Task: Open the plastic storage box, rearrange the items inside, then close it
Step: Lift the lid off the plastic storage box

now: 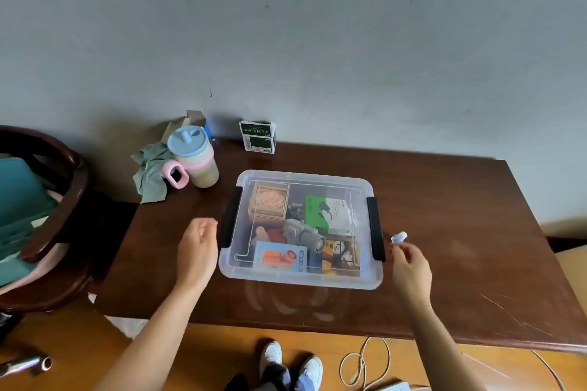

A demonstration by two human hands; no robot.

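A clear plastic storage box [365, 279] sits on the dark wooden table [460, 263], its clear lid on and a black latch on each short side. Through the lid I see a wooden box with a pink rose [270, 201], a green-and-white packet [328, 213], a grey gadget [305, 235], a blue carton with an orange picture [279, 257] and a yellow panda packet [344, 255]. My left hand [197, 251] hovers beside the left latch [231, 216], fingers loosely curled, holding nothing. My right hand [409, 263] is just right of the right latch [375, 228], fingers loosely bent.
A small pale blue-white thing [399, 237] lies at my right fingertips; I cannot tell whether they touch it. A lidded cup [193, 157], a green cloth [151, 171] and a dark green carton [258, 136] stand at the back. A wooden chair [57, 216] is on the left.
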